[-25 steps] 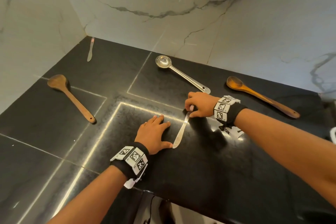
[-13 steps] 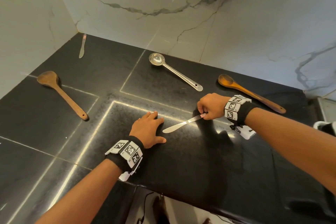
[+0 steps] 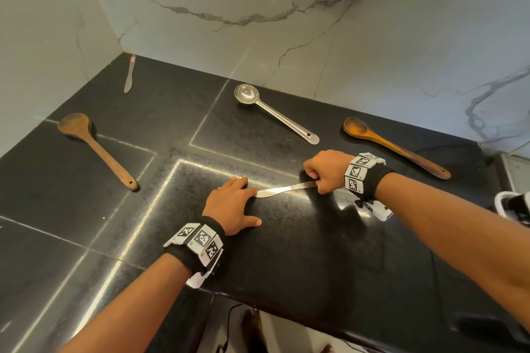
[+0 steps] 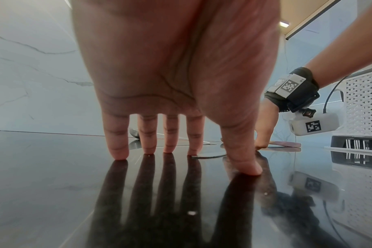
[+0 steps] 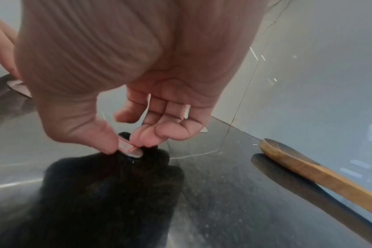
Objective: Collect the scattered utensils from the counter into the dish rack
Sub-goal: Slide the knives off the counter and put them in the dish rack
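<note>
Head view: the right hand pinches the handle end of a butter knife w/ thumb and curled fingers. Vs half a sec ago the blade tip has swung closer to the left hand and now sits just at its index finger; a sec ago the knife pointed toward the person, now it lies nearly sideways. The left hand rests flat on the black desk, fingers straight and spread, holding nothing. Other utensils lie where they were: a dark wooden spoon far left, a second butter knife in the back corner, a steel ladle centre back, an orange-brown wooden spoon to the right.

Left wrist view: fingertips and thumb press the glossy desk. Only this view shows the white perforated dish rack at far right, beyond the right hand; its contents can't be made out.

Right wrist view: close-up of the grip, hidden from the head cam: thumb and fingertips clamp the knife's handle end, which carries a red-marked label. The orange-brown spoon lies apart, to the right.
</note>
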The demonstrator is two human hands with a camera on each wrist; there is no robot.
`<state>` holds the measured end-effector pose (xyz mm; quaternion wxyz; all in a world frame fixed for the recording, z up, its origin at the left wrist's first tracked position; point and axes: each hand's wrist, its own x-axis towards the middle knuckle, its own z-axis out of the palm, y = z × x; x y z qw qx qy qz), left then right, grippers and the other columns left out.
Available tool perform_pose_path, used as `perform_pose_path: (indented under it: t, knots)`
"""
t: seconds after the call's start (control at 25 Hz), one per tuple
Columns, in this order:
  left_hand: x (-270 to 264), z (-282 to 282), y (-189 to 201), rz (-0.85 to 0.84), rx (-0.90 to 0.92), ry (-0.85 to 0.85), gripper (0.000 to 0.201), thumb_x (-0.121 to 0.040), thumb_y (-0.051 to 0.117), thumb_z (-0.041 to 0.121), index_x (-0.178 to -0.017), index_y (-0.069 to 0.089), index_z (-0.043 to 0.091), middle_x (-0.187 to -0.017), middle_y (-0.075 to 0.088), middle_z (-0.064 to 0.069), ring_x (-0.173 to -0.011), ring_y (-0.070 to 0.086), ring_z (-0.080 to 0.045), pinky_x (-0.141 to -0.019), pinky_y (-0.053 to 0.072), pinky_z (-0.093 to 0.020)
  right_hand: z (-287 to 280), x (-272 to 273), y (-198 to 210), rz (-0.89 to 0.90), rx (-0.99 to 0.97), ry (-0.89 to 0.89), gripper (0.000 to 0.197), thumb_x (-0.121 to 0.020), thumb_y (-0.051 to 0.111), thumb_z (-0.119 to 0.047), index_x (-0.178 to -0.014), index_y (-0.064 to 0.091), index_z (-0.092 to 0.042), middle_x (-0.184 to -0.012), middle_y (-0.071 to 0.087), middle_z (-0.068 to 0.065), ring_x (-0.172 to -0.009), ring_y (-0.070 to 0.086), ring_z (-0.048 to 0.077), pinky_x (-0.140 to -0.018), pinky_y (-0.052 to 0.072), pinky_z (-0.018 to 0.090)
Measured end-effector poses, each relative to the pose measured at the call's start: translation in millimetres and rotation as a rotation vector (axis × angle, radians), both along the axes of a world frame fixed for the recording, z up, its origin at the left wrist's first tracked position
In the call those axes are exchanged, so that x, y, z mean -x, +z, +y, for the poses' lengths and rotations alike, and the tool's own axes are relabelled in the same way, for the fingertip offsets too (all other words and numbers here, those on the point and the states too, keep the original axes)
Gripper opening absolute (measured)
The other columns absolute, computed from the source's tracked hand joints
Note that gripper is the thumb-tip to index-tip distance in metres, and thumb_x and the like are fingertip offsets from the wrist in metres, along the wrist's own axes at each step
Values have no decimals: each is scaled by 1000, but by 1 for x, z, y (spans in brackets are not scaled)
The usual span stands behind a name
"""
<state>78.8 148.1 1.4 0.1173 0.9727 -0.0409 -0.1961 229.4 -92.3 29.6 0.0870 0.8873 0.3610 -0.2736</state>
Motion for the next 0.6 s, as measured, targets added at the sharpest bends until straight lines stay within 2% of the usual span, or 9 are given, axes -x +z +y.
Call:
perform_pose_path:
  t: [0.16, 0.32, 0.6]
  knots:
    - [-1, 0, 0, -2, -13, -2, 81, -79, 67, 61, -148, 35, 32, -163, 20, -2, -150, 16, -26, -117, 28, -51, 1, -2, 0, 19, -22, -13, 30, -73, 73, -28, -96, 55, -23, -76, 55, -5, -74, 57, 19, -65, 48, 32]
    - [-1, 1, -2, -4, -10, 3, 82, -77, 67, 62, -147, 36, 33, -163, 20, -1, -150, 16, -25, -115, 28, -51, 0, 0, -7, 3, -52, -41, 19, -74, 70, -25, -90, 60, -23, -73, 56, -8, -73, 58, 17, -65, 49, 30]
    - [-3, -1, -1, 15, -21, 14, 86, -77, 68, 62, -150, 33, 33, -163, 20, -1, -150, 16, -25, -115, 27, -52, -9, -10, 8, -60, -24, -4, 13, -80, 70, -40, -88, 70, -30, -67, 55, -16, -69, 58, 9, -63, 50, 25]
